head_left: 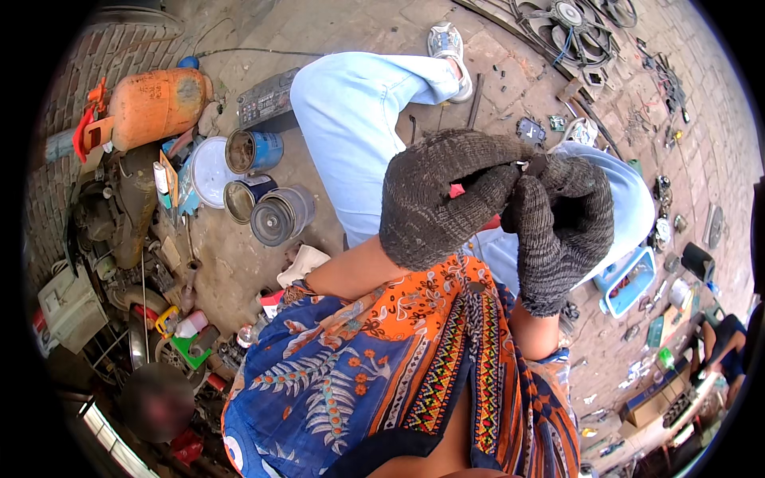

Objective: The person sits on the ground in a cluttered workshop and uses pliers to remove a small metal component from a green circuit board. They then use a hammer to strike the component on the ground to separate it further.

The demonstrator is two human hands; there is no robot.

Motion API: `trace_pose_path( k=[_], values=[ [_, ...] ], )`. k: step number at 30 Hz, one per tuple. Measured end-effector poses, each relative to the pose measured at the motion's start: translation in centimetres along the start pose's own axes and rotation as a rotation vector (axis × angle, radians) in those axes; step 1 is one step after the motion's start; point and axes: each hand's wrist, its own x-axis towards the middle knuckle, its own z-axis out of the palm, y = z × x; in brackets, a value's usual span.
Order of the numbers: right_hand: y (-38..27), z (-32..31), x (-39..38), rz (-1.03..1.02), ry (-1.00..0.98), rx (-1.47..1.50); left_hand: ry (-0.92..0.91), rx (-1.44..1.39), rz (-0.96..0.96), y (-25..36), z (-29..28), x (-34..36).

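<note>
Both my hands wear dark grey knitted gloves and meet above my lap. My left hand [446, 195] has its thumb and fingers pinched together at the fingertips. Against them press the curled fingers and thumb of my right hand [562, 223]. Between the fingertips shows a tiny pale, shiny bit [522, 166], too small to name; the gloves hide the rest of it. Something red [457, 190] peeks through the gap between the left thumb and fingers, and more red lies below the hands. I cannot tell what it belongs to.
To the left stand open cans [253, 151], a round lidded can [273, 219], a black battery [267, 99] and an orange gas cylinder [155, 107]. A blue tray [629, 283] with small parts sits at the right. A fan assembly [570, 28] lies ahead; loose parts litter the brick floor.
</note>
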Motion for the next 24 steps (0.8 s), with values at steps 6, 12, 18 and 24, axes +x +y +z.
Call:
trace_pose_path(
  k=[6,12,18,24],
  values=[
    [-0.1,0.1,0.2,-0.229,-0.036,-0.236,0.007,0.169,0.186,-0.3,-0.1,-0.2],
    [-0.7,0.0,0.2,-0.316,-0.061,-0.369,-0.007,0.26,0.23,0.1,0.1,-0.5],
    [0.0,1.2,-0.6,-0.266,0.067,-0.278,0.096,0.133,0.21,-0.6,0.9,-0.9],
    [0.3,0.5,-0.3,-0.461,-0.015,-0.353,0.107,0.042,0.138,-0.1,1.0,-0.9]
  ],
)
